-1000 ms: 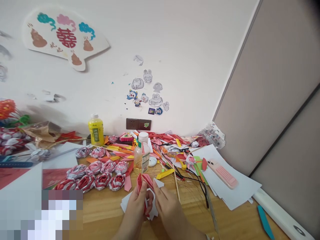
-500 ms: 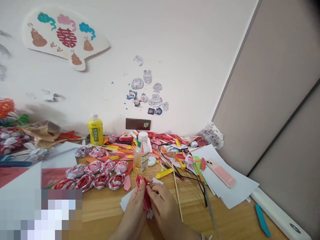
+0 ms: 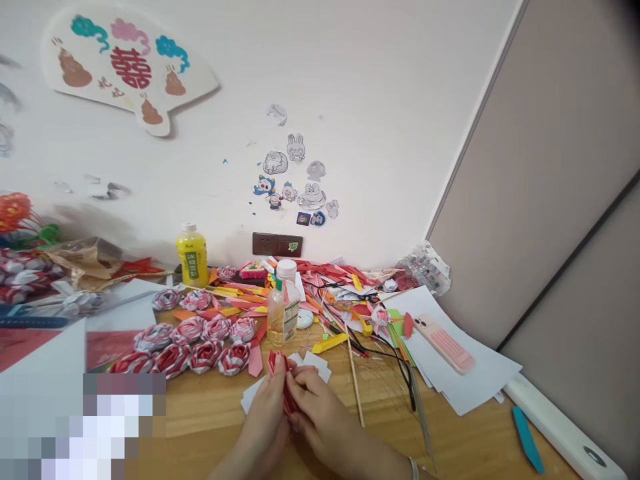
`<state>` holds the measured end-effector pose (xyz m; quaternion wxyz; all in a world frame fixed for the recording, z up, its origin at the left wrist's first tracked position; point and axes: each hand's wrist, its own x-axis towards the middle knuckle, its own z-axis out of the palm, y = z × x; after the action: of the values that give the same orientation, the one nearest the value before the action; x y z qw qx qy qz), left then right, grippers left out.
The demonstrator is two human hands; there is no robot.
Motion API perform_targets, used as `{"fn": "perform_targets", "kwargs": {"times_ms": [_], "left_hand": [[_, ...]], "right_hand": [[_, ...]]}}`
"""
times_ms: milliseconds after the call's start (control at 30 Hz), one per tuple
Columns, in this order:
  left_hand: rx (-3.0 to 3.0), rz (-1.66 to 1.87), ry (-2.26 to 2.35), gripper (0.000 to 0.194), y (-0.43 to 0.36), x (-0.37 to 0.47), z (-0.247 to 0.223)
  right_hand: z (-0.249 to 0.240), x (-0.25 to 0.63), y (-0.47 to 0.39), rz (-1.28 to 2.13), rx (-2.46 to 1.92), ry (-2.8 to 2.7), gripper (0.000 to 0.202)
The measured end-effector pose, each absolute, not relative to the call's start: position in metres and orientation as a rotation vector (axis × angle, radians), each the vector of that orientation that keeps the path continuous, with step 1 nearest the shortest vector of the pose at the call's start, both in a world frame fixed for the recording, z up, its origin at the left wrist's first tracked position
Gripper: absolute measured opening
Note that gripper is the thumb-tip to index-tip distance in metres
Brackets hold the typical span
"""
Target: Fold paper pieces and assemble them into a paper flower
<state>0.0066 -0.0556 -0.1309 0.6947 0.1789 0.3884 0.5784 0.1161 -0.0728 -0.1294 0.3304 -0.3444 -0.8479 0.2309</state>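
Between both hands is a piece of folded red paper (image 3: 289, 393) with thin pale stripes along it. My left hand (image 3: 266, 407) is closed around its left side, thumb resting near the upper end. My right hand (image 3: 320, 407) pinches its right side, and the fingers cover much of the lower part. White paper pieces (image 3: 316, 364) lie on the table just behind and beneath the hands. Rolled paper roses (image 3: 204, 355) in red, pink and white stand in rows to the left. A clear bottle (image 3: 283, 313) with some amber liquid stands right behind the hands.
A yellow drink bottle (image 3: 193, 257) stands by the wall. Folded paper strips (image 3: 330, 280) are heaped along the back. To the right lie a thin wooden stick (image 3: 354, 383), black cables (image 3: 409, 383), white sheets (image 3: 480, 393) under a pink phone (image 3: 445, 345), and a teal strip (image 3: 527, 440).
The red paper has tilted and sits slightly lower, and my right hand covers more of it. More of the white paper shows behind the hands. The camera view has shifted slightly.
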Motion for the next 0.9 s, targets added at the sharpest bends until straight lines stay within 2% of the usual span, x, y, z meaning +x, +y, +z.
{"fn": "perform_targets", "kwargs": {"times_ms": [300, 533, 733, 900], "left_hand": [[0.396, 1.292, 0.641, 0.021, -0.055, 0.011, -0.135], [0.397, 1.204, 0.57, 0.024, -0.059, 0.011, -0.135], [0.422, 1.238, 0.701, 0.018, -0.062, 0.012, -0.131], [0.543, 1.238, 0.839, 0.028, -0.064, 0.009, -0.12]], "right_hand": [[-0.128, 0.118, -0.069, 0.686, -0.858, -2.037, 0.038], [-0.13, 0.121, -0.065, 0.677, -0.902, -2.008, 0.041], [-0.134, 0.118, -0.067, 0.56, -0.882, -2.092, 0.049], [-0.129, 0.122, -0.069, 0.439, -0.921, -2.173, 0.048]]}}
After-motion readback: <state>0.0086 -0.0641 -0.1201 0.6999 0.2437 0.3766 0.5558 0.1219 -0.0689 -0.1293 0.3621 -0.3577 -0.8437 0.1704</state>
